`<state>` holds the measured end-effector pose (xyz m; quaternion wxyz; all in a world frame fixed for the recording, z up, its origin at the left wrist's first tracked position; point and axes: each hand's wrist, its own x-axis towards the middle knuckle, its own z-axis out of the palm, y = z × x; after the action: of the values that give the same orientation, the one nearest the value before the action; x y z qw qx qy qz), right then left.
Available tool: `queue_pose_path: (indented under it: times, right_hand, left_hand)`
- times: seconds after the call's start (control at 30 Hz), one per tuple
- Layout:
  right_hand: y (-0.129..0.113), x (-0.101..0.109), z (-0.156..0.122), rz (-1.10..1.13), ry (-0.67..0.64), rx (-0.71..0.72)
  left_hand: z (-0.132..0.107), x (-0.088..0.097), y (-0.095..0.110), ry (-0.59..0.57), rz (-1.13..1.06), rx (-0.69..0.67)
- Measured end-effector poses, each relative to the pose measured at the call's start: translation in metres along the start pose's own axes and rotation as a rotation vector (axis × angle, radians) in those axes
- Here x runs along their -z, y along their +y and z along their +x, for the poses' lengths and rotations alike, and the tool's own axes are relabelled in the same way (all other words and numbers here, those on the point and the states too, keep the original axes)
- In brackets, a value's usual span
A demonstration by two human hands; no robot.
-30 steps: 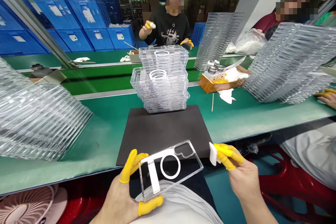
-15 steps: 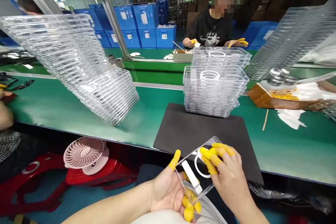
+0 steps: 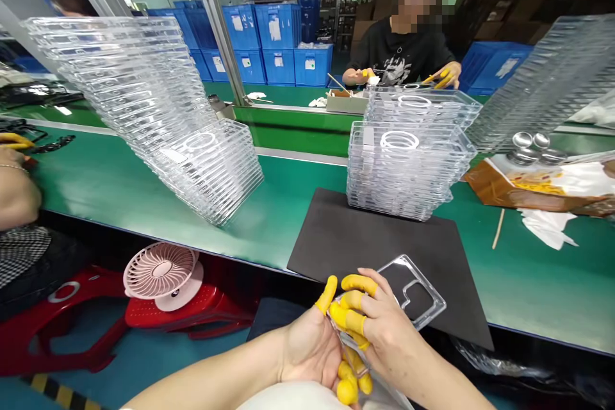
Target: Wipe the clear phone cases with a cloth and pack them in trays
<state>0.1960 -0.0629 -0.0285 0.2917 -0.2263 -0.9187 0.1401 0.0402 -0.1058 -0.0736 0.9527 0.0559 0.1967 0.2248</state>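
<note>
A clear phone case with a large camera cutout is held low over the front edge of the bench. My left hand, with yellow finger cots, grips its near end, thumb at the left edge and fingers underneath. Across the near part of the case lies my right hand, its yellow-tipped fingers bent and closed at the left edge by my left thumb. That hand hides the white ring and most of the case's middle. A black mat lies beyond the case, partly behind it.
Clear cases are stacked at the mat's back and in a tall leaning pile on the left. On the right sits a brown box near a wooden stick. A pink fan stands on a red stool; a co-worker sits opposite.
My right hand has moved left across the case, from the ring to the left edge. The case has turned, so its cutout end now points right. The view has shifted slightly.
</note>
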Motion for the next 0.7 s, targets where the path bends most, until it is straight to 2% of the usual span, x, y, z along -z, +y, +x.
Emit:
queue_pose_path:
  times: [0.1, 0.2, 0.27, 0.4, 0.47, 0.57, 0.63, 0.7]
  right_hand:
    - [0.006, 0.014, -0.003, 0.046, -0.099, 0.035]
    - [0.008, 0.021, -0.009, 0.074, -0.137, 0.049]
    - [0.004, 0.017, -0.010, 0.026, -0.078, 0.016]
    - [-0.013, -0.004, -0.003, -0.102, 0.158, -0.031]
    - [-0.014, -0.009, -0.003, -0.124, 0.190, -0.022]
    - [0.007, 0.004, -0.019, -0.233, 0.187, -0.070]
    - [0.028, 0.021, -0.038, -0.359, 0.224, -0.145]
    - [0.045, 0.039, -0.059, -0.336, 0.246, -0.246]
  left_hand:
    - [0.000, 0.000, 0.001, -0.006, -0.005, -0.003]
    - [0.001, 0.000, 0.003, 0.013, -0.006, -0.003]
    - [0.001, -0.001, 0.004, 0.021, -0.007, 0.006]
    - [0.001, -0.002, 0.003, 0.024, -0.014, 0.009]
    - [0.000, -0.002, 0.002, 0.041, -0.011, 0.002]
    - [0.000, -0.001, 0.003, 0.087, 0.002, 0.013]
    - [0.000, 0.000, 0.003, 0.110, 0.020, 0.035]
    - [-0.001, -0.002, 0.004, 0.113, 0.068, 0.045]
